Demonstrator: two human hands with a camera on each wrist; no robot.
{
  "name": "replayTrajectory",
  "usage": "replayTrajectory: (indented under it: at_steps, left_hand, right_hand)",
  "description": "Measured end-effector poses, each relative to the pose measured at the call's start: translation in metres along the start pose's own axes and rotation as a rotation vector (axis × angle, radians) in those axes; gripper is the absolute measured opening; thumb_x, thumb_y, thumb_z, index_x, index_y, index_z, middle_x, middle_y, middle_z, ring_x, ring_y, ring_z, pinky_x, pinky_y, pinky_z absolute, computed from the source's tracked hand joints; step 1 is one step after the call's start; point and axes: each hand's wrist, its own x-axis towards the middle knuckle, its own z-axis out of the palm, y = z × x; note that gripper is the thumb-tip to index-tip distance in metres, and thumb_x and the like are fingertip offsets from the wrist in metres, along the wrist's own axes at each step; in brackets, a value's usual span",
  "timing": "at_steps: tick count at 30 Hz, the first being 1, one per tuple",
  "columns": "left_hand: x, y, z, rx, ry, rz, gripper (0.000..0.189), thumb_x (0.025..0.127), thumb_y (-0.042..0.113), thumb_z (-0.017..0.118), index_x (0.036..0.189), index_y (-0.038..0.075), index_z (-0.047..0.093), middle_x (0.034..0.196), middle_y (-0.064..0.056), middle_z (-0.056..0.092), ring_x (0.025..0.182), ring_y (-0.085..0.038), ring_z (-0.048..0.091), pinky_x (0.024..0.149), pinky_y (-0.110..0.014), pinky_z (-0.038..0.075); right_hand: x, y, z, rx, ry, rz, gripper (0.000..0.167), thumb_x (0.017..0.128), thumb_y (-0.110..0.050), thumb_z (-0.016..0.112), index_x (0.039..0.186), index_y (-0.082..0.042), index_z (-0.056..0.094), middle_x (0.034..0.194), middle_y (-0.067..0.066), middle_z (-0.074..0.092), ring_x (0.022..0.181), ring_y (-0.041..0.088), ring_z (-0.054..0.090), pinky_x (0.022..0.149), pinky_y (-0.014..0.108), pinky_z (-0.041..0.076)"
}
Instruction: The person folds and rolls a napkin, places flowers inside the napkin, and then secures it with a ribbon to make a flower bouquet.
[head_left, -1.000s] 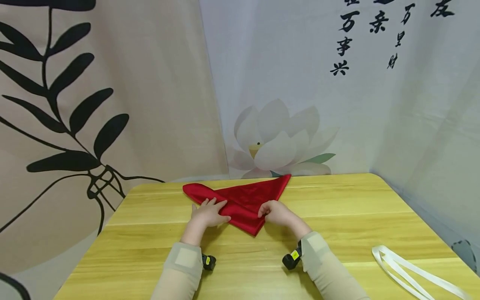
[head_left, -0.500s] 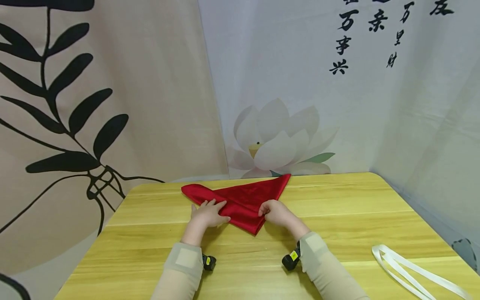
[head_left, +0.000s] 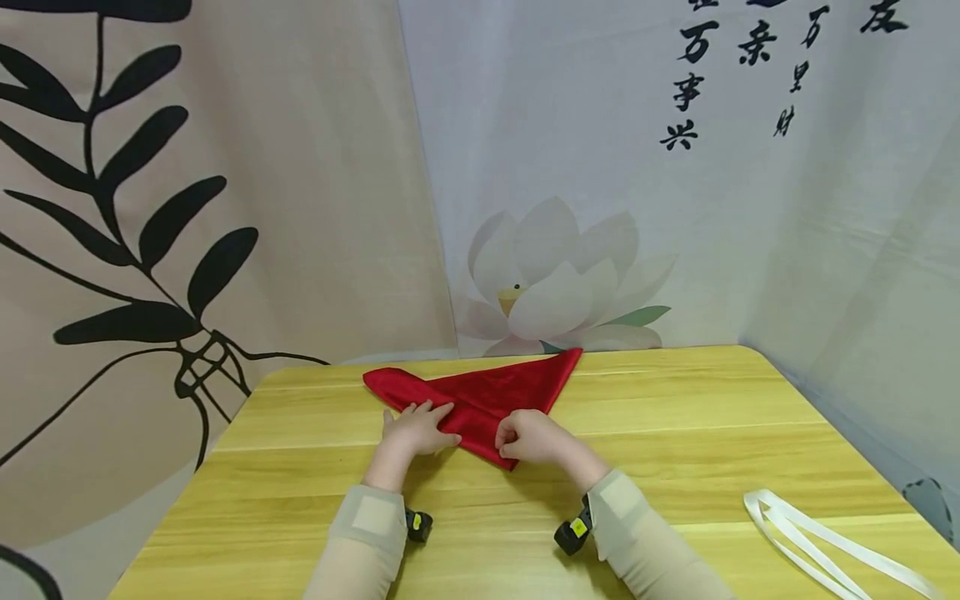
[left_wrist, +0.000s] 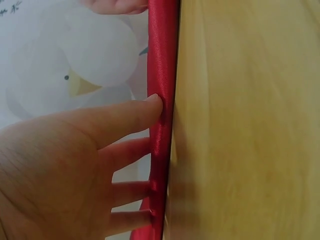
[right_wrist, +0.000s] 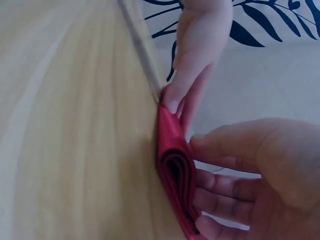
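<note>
A shiny red cloth (head_left: 480,396) lies folded near the table's back, its far corner pointing up right and a rolled fold along its front. My left hand (head_left: 414,429) rests on the front left part with fingers spread; the left wrist view shows its thumb (left_wrist: 156,104) on the cloth's edge. My right hand (head_left: 534,437) is over the front right corner, fingers bent. In the right wrist view several layers curl at the cloth's end (right_wrist: 175,160), and the right fingertips (right_wrist: 200,197) touch its upper side, thumb apart from the fingers.
A white ribbon (head_left: 813,533) lies looped on the wooden table (head_left: 487,542) at the front right. Behind the table hangs a printed backdrop (head_left: 570,125) with a lotus, dark leaves and writing.
My right hand has shifted slightly left and toward the front corner of the cloth. The left hand stays in place.
</note>
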Motion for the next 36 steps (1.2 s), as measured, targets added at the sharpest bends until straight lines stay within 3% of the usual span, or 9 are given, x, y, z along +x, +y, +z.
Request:
replayTrajectory:
  at_steps: [8,17,27,36]
  left_hand:
    - [0.002,-0.004,0.001,-0.034,-0.012,0.001,0.064,0.089,0.048,0.063,0.145,0.023,0.047,0.151,-0.015,0.037,0.139,-0.043,0.026,0.105,-0.070,0.003]
    - [0.009,-0.019,-0.002,-0.075,-0.043,-0.022,0.063,0.092,0.050,0.057,0.147,0.023,0.043,0.155,-0.013,0.030,0.141,-0.043,0.020,0.105,-0.070,0.002]
    - [0.019,-0.028,-0.017,-0.046,-0.096,-0.061,0.065,0.095,0.050,0.053,0.151,0.020,0.037,0.156,-0.020,0.022,0.139,-0.052,0.015,0.104,-0.070,-0.003]
    - [0.026,-0.037,-0.025,-0.012,-0.159,-0.084,0.083,0.085,0.056,0.064,0.152,0.019,0.032,0.156,-0.025,0.017,0.138,-0.054,0.013,0.103,-0.072,-0.003]
  right_hand:
    - [-0.001,0.004,0.004,0.043,-0.023,0.035,0.015,0.081,-0.014,0.077,0.074,-0.016,0.064,0.065,-0.010,0.056,0.066,0.009,0.051,0.065,0.029,0.045]
    - [-0.001,0.013,0.011,0.094,-0.031,0.045,0.016,0.080,-0.014,0.078,0.075,-0.014,0.062,0.065,-0.008,0.055,0.067,0.009,0.050,0.066,0.028,0.043]
    - [0.002,0.016,0.013,0.097,-0.018,0.041,0.017,0.082,-0.015,0.076,0.078,-0.014,0.060,0.065,-0.006,0.051,0.068,0.011,0.048,0.066,0.030,0.041]
    - [0.002,0.018,0.017,0.119,-0.025,0.035,0.016,0.082,-0.015,0.076,0.082,-0.012,0.061,0.066,-0.006,0.050,0.068,0.011,0.047,0.067,0.029,0.041]
